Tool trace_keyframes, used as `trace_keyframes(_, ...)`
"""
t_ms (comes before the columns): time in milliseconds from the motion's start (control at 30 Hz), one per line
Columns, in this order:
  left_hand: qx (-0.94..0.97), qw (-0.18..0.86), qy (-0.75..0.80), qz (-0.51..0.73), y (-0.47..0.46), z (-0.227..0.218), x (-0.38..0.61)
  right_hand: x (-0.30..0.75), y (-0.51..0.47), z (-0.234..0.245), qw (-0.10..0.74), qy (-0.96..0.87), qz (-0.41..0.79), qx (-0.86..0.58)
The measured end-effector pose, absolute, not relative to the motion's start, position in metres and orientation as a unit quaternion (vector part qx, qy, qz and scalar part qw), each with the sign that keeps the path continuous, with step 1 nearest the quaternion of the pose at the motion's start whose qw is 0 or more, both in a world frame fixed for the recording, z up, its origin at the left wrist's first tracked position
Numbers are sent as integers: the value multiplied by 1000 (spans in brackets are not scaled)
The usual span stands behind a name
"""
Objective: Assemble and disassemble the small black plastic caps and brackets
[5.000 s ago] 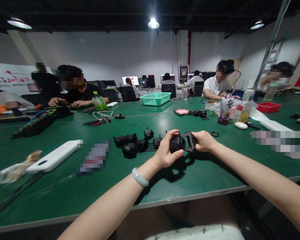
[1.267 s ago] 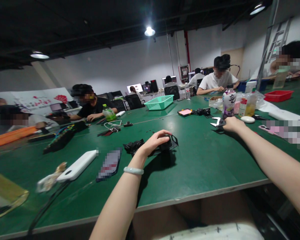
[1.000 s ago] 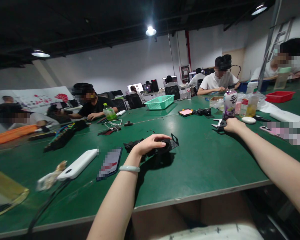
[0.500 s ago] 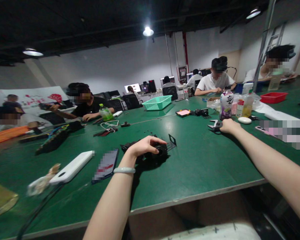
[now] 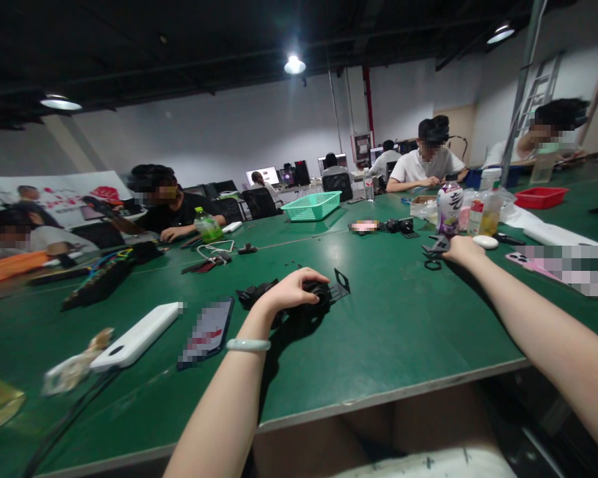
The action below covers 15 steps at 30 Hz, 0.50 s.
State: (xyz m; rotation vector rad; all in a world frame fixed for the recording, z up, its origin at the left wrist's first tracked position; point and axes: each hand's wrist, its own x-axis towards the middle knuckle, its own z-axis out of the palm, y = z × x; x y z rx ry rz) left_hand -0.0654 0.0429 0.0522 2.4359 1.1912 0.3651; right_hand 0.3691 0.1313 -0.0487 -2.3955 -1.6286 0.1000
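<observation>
My left hand (image 5: pixel 299 290) is curled over a black mechanical device (image 5: pixel 321 292) on the green table, thumb and fingers around its rounded part. A thin black plate with a square opening (image 5: pixel 342 282) sticks out from the device's right end. Farther right, my right hand (image 5: pixel 461 251) lies low on the table, closed round what looks like an adjustable wrench (image 5: pixel 436 245), its jaws pointing left. Most of that tool and the fingers are hidden by the hand. A small black ring (image 5: pixel 432 265) lies just below the jaws.
A phone (image 5: pixel 206 332) and a white power bank (image 5: pixel 137 336) with a cable lie left. Beyond my right hand stand a purple-and-white bottle (image 5: pixel 450 207) and a clear bottle (image 5: pixel 489 202). A green basket (image 5: pixel 313 207) sits farther back. Several people work around the table.
The wrench in my right hand has turned, its jaws now showing darker, and the black ring shows apart below it. My left hand stays on the device. The view has shifted slightly.
</observation>
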Motion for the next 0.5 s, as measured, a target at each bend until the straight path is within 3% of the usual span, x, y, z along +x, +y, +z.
trace_keyframes(400, 879, 98, 459, 87, 41, 46, -64, 377, 131, -50, 127, -536, 56, -833)
trace_keyframes(500, 868, 62, 487, 72, 43, 43, -66, 380, 129, -52, 163, -540, 54, -824)
